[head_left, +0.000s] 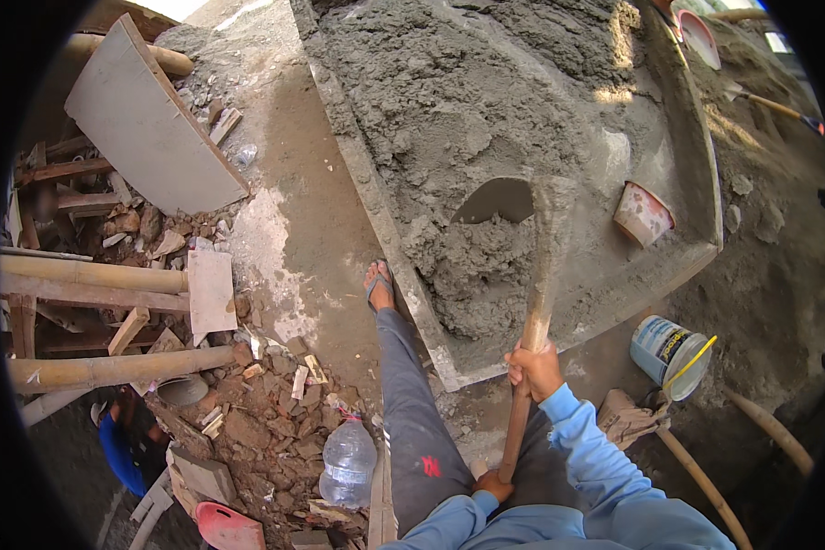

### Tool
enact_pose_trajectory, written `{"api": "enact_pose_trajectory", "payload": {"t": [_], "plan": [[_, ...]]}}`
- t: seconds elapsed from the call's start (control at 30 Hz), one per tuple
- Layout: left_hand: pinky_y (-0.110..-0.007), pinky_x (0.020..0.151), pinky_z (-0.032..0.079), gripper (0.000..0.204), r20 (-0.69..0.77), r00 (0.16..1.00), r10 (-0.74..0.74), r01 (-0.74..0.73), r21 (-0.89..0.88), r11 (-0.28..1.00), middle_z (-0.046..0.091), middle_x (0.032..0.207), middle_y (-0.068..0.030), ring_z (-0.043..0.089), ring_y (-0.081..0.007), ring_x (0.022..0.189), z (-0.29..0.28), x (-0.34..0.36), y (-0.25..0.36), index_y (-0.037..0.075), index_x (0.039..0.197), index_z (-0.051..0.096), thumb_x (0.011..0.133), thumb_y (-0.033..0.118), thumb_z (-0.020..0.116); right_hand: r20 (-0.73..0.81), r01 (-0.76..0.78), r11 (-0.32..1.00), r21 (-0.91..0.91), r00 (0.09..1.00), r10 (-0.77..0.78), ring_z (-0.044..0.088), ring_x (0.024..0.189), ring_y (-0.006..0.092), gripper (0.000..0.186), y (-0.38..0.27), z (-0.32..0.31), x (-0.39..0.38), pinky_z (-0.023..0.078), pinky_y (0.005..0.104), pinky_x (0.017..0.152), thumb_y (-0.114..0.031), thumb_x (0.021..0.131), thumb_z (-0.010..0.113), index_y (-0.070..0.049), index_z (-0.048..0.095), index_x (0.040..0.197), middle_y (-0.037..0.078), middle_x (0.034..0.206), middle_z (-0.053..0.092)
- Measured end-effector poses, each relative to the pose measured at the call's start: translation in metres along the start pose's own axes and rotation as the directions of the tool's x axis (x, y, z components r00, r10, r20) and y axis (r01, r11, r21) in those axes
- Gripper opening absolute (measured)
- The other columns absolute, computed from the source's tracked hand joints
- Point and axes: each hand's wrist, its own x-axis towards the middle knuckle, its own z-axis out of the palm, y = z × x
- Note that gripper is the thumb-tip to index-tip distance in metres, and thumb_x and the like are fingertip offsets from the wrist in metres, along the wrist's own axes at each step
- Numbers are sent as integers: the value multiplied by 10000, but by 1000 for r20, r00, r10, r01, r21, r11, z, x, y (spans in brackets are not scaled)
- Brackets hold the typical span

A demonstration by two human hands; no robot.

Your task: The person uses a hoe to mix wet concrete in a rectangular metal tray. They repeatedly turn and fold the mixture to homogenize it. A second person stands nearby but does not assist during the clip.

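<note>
A hoe with a mortar-crusted wooden handle [539,284] slants up from my lap into a trough of wet grey mortar [431,119]. Its broad blade [497,200] is partly sunk in the mortar, with a lump heaped on the near side. My right hand [533,367] is wrapped round the middle of the handle, just past the trough's near edge. Lower down, close to my body, my left hand [493,486] grips the handle's end. Both sleeves are light blue.
A pinkish bucket [643,215] lies tilted inside the trough. Outside it stands a white-and-blue pail [674,356] with a yellow handle. Rubble [275,426], bamboo poles [119,368] and a plastic water jug [349,463] lie left. A person in blue [121,454] is at lower left.
</note>
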Motion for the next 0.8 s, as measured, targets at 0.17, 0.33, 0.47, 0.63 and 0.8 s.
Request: {"api": "enact_pose_trajectory", "payload": {"t": [0.17, 0.33, 0.47, 0.63, 0.8], "plan": [[-473, 801, 512, 469, -454, 785, 422, -470, 9, 883, 671, 943, -259, 647, -434, 917, -123, -2, 92, 36, 1139, 597, 772, 291, 738, -190, 256, 967, 15, 950, -249, 427, 437, 104, 84, -150, 30, 60, 382, 295, 398, -18, 787, 565, -14, 485, 811, 20, 592, 456], [-502, 735, 482, 334, -436, 832, 344, -394, -29, 918, 647, 855, -273, 627, -458, 848, -180, -62, 84, 7, 979, 569, 767, 236, 690, -322, -240, 967, -84, 925, 202, 452, 407, 196, 85, -50, 42, 177, 427, 372, 397, -52, 806, 560, 16, 548, 757, 64, 537, 464], [-511, 759, 481, 355, -495, 816, 297, -367, -47, 929, 639, 874, -282, 614, -470, 870, -155, -126, 59, -1, 983, 567, 750, 248, 667, -66, -399, 905, 148, 909, 411, 413, 422, 182, 49, 55, 13, 174, 429, 370, 433, -58, 821, 546, -9, 548, 816, 37, 520, 407], [-511, 737, 498, 349, -409, 830, 379, -333, 182, 925, 645, 862, -271, 619, -472, 834, -176, -195, -7, 18, 1010, 573, 753, 238, 659, -25, -354, 839, 414, 917, 399, 441, 493, 166, 101, 43, 30, 71, 428, 350, 475, -99, 845, 545, -8, 526, 885, 14, 618, 433], [-513, 676, 506, 222, -321, 905, 280, -91, 496, 863, 655, 773, -200, 647, -421, 766, -274, -159, -160, 124, 945, 580, 764, 226, 661, -74, -118, 821, 559, 979, 191, 548, 615, 199, 149, 111, 84, -25, 498, 400, 651, -62, 802, 663, -72, 538, 881, 44, 693, 523]]}}
